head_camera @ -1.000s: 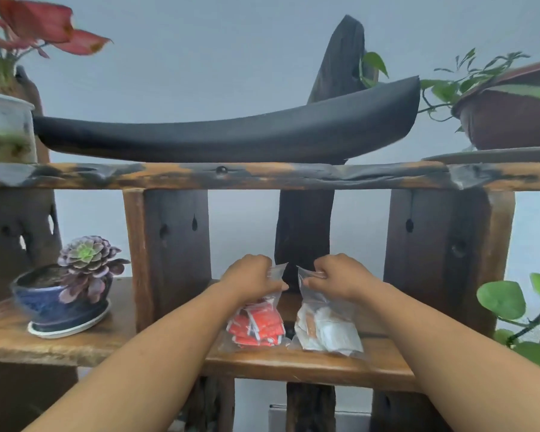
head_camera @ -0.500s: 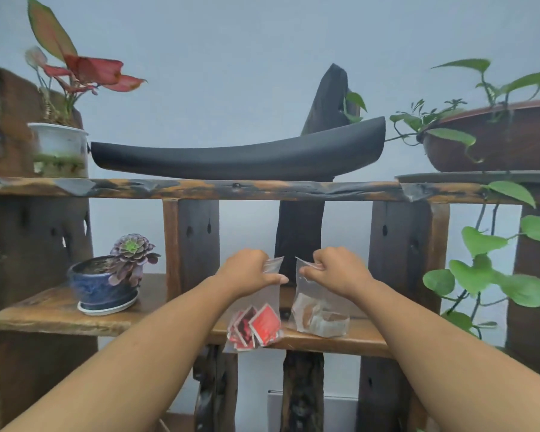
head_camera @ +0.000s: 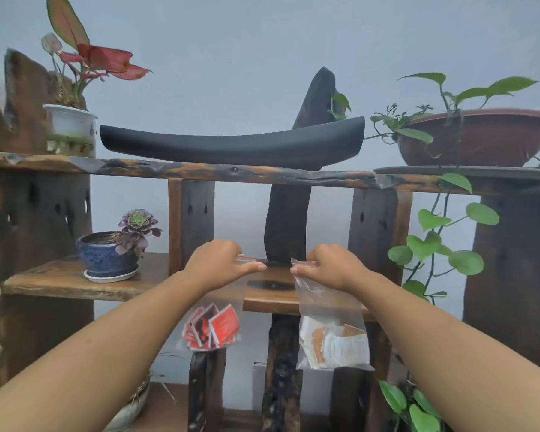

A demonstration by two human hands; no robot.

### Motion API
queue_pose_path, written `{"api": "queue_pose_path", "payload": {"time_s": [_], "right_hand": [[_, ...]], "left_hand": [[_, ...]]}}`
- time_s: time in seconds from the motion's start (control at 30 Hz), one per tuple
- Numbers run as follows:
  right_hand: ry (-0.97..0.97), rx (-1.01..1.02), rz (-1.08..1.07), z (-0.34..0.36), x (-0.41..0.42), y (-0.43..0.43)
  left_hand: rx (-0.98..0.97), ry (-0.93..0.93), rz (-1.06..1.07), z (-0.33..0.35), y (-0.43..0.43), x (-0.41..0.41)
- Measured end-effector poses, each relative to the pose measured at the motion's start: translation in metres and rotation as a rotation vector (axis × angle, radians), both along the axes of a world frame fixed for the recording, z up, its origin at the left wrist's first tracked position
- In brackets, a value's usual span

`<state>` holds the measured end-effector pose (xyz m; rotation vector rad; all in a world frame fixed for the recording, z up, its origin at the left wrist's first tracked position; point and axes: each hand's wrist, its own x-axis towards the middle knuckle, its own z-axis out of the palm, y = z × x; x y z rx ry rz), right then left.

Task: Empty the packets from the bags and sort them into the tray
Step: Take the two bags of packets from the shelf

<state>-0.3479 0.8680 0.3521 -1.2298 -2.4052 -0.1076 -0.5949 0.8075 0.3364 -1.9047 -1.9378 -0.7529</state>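
Observation:
My left hand [head_camera: 218, 264] pinches the top of a clear zip bag with red packets [head_camera: 213, 327], which hangs freely in front of the wooden shelf [head_camera: 60, 280]. My right hand [head_camera: 331, 265] pinches the top of a second clear bag with white and orange packets [head_camera: 334, 344], also hanging in the air. Both bags dangle below the shelf's front edge, side by side and apart. No tray is in view.
A blue pot with a succulent [head_camera: 109, 255] stands on the shelf at the left. On the upper plank [head_camera: 200, 171] lie a long black curved piece [head_camera: 231, 146], a white pot with a red-leaved plant [head_camera: 70, 126] and a brown bowl planter [head_camera: 477, 137]. Green vines [head_camera: 434, 244] hang at the right.
Both hands have lifted the bags off the shelf and drawn them toward me; the bags now hang free. The view has backed away, showing more of the shelving.

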Motion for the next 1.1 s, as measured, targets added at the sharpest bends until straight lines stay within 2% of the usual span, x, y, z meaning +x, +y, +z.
{"api": "queue_pose_path", "payload": {"time_s": [0.23, 0.63, 0.83, 1.1], "right_hand": [[0.142, 0.05, 0.037, 0.009, -0.002, -0.026], [0.148, 0.049, 0.081, 0.015, -0.008, -0.039], [0.156, 0.059, 0.116, 0.013, -0.011, -0.043], [0.162, 0.04, 0.217, 0.008, -0.041, -0.051]], "left_hand": [[0.059, -0.04, -0.062, 0.003, -0.015, 0.002], [0.111, -0.052, -0.052, 0.016, -0.037, 0.011], [0.01, -0.091, -0.117, 0.017, -0.048, 0.017], [0.041, -0.155, -0.005, 0.014, -0.086, -0.001]]}}
